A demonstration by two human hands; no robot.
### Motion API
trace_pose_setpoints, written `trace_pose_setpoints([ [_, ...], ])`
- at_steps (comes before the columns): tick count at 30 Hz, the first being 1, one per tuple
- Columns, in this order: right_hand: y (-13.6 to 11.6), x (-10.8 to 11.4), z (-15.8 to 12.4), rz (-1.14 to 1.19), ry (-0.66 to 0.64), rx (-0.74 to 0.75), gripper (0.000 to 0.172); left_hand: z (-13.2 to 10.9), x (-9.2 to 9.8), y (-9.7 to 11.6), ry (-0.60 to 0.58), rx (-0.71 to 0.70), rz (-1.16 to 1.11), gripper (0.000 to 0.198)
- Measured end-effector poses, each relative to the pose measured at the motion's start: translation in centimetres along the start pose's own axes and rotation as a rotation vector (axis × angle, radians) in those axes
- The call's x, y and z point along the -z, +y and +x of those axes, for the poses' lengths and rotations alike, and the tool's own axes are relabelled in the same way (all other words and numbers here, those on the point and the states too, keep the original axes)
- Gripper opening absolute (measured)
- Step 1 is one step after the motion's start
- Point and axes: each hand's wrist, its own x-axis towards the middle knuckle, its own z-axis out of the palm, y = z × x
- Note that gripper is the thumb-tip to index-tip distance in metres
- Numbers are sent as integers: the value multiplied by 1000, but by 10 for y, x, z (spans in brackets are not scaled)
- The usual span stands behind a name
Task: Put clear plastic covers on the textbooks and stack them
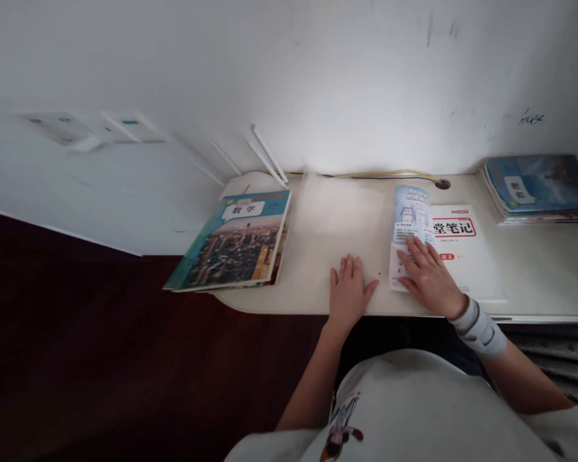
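Observation:
My left hand [349, 292] lies flat on the white desk [337, 237], fingers stretched out and nothing in it. Under my right hand [428, 276] is the blue-and-white cover flap [411, 215] of a notebook; the fingers are extended and rest on its lower part. To the right of that flap shows the notebook's white page [467, 276] with red and black Chinese lettering, partly covered by my hand. A grey band wraps my right wrist.
A stack of textbooks [241, 240] with a city picture on top overhangs the desk's left end. Another stack of blue books [542, 183] stands at the back right. A yellow cable [390, 174] runs along the wall into a round hole [443, 184].

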Motion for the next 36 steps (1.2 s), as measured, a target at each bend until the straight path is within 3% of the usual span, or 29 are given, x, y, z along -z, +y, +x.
trace_pose_setpoints([
  [11, -27, -19, 15, -65, -23, -1, 49, -3, 2, 0, 43, -41, -42, 46],
  [17, -39, -30, 16, -75, -60, 48, 44, -4, -1, 2, 88, -15, -26, 47],
  [22, -42, -25, 13, -48, -114, 105, 37, -6, 3, 4, 41, -44, 7, 54],
  [26, -24, -5, 28, 8, -113, 160, 39, -6, 5, 4, 2, -42, 11, 54],
  [30, 16, 12, 71, -19, -8, -26, 45, -5, 2, 4, 3, -36, -2, 54],
  [33, 46, 8, 100, 40, -95, -172, 59, -6, 1, 2, 1, -36, -4, 52],
  [36, 62, -6, 108, 96, -220, -195, 63, -7, 1, 2, -7, -28, 0, 53],
])
